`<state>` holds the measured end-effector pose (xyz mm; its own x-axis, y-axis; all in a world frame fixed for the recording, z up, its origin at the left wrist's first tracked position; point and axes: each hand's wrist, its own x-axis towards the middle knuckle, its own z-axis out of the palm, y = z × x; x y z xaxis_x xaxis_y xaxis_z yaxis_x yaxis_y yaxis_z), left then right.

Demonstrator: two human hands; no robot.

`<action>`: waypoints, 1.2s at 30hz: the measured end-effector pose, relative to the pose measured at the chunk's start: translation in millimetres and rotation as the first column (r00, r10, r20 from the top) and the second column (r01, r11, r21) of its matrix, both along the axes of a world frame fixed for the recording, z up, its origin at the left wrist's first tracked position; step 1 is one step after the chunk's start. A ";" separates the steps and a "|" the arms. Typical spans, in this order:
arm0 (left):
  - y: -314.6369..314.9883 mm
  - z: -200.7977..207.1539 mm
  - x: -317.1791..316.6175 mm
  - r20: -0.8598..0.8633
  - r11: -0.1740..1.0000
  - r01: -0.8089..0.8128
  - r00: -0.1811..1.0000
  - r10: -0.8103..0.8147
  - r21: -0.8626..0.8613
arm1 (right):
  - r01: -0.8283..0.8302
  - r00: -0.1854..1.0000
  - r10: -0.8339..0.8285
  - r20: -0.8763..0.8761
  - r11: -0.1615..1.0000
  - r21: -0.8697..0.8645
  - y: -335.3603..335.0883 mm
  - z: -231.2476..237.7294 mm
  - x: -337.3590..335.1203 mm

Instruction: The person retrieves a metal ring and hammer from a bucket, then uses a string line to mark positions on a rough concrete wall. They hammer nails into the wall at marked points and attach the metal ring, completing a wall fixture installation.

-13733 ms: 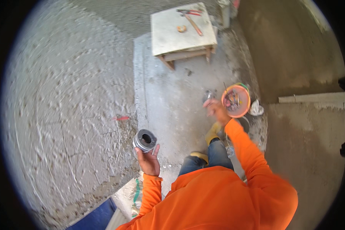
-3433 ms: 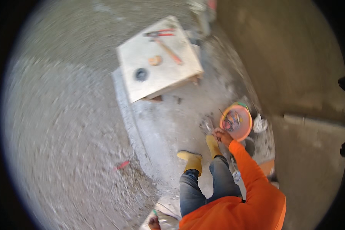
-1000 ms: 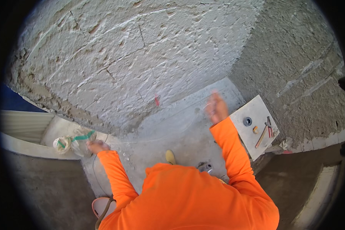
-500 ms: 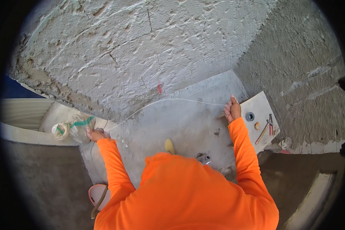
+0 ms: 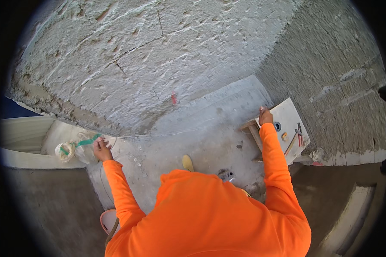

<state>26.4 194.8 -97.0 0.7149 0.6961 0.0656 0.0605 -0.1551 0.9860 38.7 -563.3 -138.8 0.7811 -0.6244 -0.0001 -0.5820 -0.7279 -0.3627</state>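
Observation:
A thin white string runs low and faint across the view between my two hands, in front of the rough wall. At the left, my left hand is closed on one end, beside a clear plastic bag with a green stripe. My right hand pinches the other end, raised over the near-left edge of a pale board-topped bench. Its fingertips are small in the view. A thin dark cord hangs below my left hand toward the floor.
On the bench lie a dark ring-shaped roll, a small orange item, a hammer and a red-handled tool. A pinkish bucket stands at lower left. My yellow boot is on the grey concrete ledge; rough walls rise ahead and right.
The string has gone from a high slack arc to a lower, straighter line. My left hand has risen slightly and moved a little left; my right hand has shifted slightly right.

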 end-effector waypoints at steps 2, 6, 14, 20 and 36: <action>-3.4 -10.7 -2.3 -0.175 0.983 0.166 0.973 -0.149 0.084 | 0.094 0.990 -0.102 0.099 0.992 0.082 5.0 15.3 -0.2; -85.8 -34.6 -13.7 -0.036 0.692 0.259 0.924 -0.381 -0.674 | -0.202 0.943 0.107 0.315 0.937 0.286 114.1 44.5 -4.9; -221.2 -3.4 10.7 0.152 0.303 0.264 0.926 -0.346 -0.916 | -0.176 0.771 0.608 0.189 -0.081 0.981 363.8 58.6 -58.4; -129.2 -25.0 35.7 -0.054 0.646 0.218 0.926 -0.374 -0.732 | -0.335 0.940 0.243 0.241 0.514 0.790 269.8 -19.4 -71.2; 71.9 -33.3 48.2 -0.304 0.934 -0.018 0.948 -0.098 -0.357 | 0.673 0.717 -0.579 -0.388 0.719 0.171 -96.6 -108.3 -124.6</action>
<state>74.6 266.8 -130.3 0.6858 0.6029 -0.4076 0.3746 0.1877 0.9080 -85.9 -659.9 -247.1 0.1397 -0.9014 -0.4099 -0.9727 -0.0474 -0.2273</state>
